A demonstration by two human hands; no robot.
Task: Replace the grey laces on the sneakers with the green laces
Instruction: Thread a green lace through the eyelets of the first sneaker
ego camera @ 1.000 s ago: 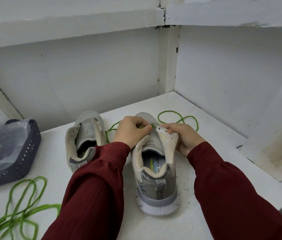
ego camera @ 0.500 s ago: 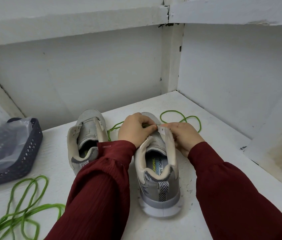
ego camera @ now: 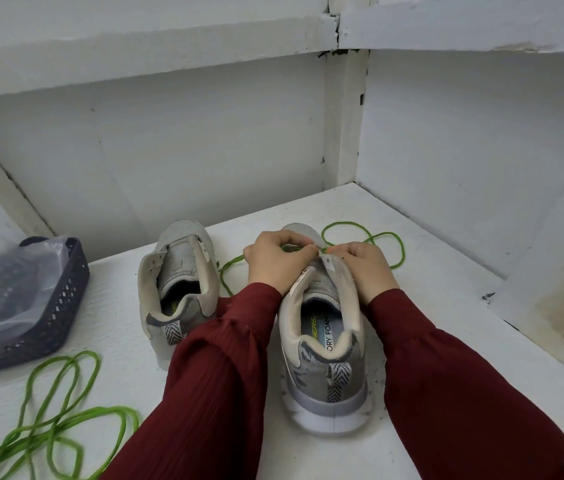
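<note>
Two curled hands [ego camera: 278,259] [ego camera: 368,268] on green lace [ego camera: 403,251]

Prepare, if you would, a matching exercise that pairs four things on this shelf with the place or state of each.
Things:
1. right sneaker
2. left sneaker
3. dark basket
4. loose green lace

Places or states:
A. holds a clear plastic bag
B. lies coiled at the near left
C. stands with no hand on it
D. left hand and right hand pinch a second green lace over it

Pairs: 1-D, 2-C, 3-A, 4-B.
</note>
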